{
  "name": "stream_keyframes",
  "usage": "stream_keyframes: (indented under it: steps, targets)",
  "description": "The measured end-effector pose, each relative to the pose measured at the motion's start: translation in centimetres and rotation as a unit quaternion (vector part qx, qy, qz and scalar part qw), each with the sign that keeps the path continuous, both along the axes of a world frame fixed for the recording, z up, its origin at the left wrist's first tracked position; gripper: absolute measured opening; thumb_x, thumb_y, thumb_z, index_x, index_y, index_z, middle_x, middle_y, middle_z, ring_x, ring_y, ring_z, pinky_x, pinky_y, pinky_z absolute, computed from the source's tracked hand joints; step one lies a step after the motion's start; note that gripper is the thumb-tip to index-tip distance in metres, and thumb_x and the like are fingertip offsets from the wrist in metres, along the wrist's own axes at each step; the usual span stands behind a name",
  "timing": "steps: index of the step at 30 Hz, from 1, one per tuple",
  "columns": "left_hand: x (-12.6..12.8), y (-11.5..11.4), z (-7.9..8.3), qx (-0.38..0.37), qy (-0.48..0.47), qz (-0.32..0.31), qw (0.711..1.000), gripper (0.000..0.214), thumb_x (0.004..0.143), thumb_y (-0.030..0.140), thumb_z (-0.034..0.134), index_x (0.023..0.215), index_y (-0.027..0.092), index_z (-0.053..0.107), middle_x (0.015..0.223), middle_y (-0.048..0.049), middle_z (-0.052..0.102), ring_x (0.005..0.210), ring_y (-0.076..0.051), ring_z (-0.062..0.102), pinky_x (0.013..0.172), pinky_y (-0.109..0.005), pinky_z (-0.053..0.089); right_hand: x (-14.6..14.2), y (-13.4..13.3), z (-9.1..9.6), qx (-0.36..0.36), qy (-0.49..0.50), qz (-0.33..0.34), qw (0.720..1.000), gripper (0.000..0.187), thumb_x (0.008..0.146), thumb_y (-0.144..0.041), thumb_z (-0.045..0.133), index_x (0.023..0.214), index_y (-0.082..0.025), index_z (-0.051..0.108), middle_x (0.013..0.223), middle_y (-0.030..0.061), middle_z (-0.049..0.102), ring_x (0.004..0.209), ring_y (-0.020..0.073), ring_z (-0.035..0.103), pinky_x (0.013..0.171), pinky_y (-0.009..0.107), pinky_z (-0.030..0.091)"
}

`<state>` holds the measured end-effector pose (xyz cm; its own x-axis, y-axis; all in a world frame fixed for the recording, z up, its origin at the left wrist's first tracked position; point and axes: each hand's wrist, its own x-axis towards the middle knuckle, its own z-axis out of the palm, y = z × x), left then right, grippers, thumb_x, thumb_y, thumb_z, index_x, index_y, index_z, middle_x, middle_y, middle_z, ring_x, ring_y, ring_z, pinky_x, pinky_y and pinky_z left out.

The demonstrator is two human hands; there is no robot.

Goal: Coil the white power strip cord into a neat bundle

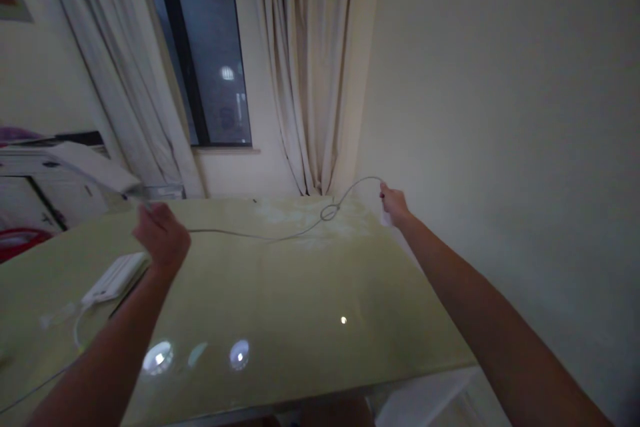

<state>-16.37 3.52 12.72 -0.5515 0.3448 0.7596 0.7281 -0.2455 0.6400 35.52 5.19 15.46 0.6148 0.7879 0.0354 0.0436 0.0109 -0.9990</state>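
A thin grey cable (260, 237) stretches over the table between my two hands, with a small loop (329, 212) in it nearer the right. My left hand (163, 237) is closed, gripping the cable by a long white device (97, 167) that sticks up and to the left. That device is blurred, so its kind is unclear. At the far right, my right hand (394, 203) pinches the other part of the cable near the wall. Below my left hand, a white box-shaped device (115, 278) with a white cord rests on the table, partly behind my forearm.
The glossy greenish table (300, 293) reflects ceiling lights. A bare wall (500, 113) borders it on the right. Behind it are curtains (315, 67) and a dark window (213, 47). A white cabinet (30, 193) and a red basin (20, 240) stand at left.
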Motion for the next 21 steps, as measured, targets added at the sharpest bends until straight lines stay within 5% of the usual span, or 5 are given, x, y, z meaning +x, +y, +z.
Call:
stream_keyframes:
  steps: [5, 11, 15, 21]
  targets:
    - [8.6, -0.6, -7.6, -0.021, 0.1, -0.084, 0.991, 0.042, 0.099, 0.05, 0.037, 0.074, 0.02, 0.053, 0.056, -0.0022, 0.046, 0.053, -0.018, 0.045, 0.057, -0.03, 0.029, -9.6, -0.4, -6.6, -0.006, 0.12, 0.088, 0.989, 0.042, 0.096, -0.05, 0.057, 0.067, -0.022, 0.046, 0.042, -0.0097, 0.032, 0.038, 0.0082, 0.027, 0.039, 0.021, 0.023]
    - [14.5, -1.4, -15.1, -0.095, 0.099, -0.175, 0.975, 0.035, 0.098, 0.04, 0.038, 0.069, 0.023, 0.048, 0.053, -0.0016, 0.048, 0.05, -0.017, 0.049, 0.055, -0.028, 0.028, -14.2, -3.0, -13.6, -0.05, 0.22, 0.191, 0.956, 0.035, 0.093, -0.048, 0.057, 0.074, -0.018, 0.056, 0.044, -0.0109, 0.031, 0.037, 0.0056, 0.023, 0.038, 0.018, 0.022]
    - [14.8, -1.5, -17.1, -0.131, 0.064, -0.214, 0.966, 0.035, 0.1, 0.042, 0.037, 0.074, 0.023, 0.051, 0.056, -0.002, 0.054, 0.052, -0.018, 0.054, 0.055, -0.027, 0.03, -14.8, -3.8, -15.5, -0.014, 0.272, 0.241, 0.932, 0.032, 0.084, -0.048, 0.07, 0.09, -0.019, 0.058, 0.051, -0.0109, 0.041, 0.041, 0.005, 0.03, 0.043, 0.016, 0.029]
    - [15.2, -2.5, -17.1, -0.289, 0.149, -0.253, 0.911, 0.03, 0.101, 0.043, 0.042, 0.097, 0.022, 0.063, 0.074, -0.0079, 0.072, 0.068, -0.023, 0.07, 0.062, -0.027, 0.039, -14.3, -5.4, -14.8, 0.041, 0.345, 0.383, 0.856, 0.049, 0.072, -0.037, 0.089, 0.103, -0.029, 0.051, 0.072, -0.0082, 0.06, 0.054, 0.0065, 0.049, 0.047, 0.014, 0.037]
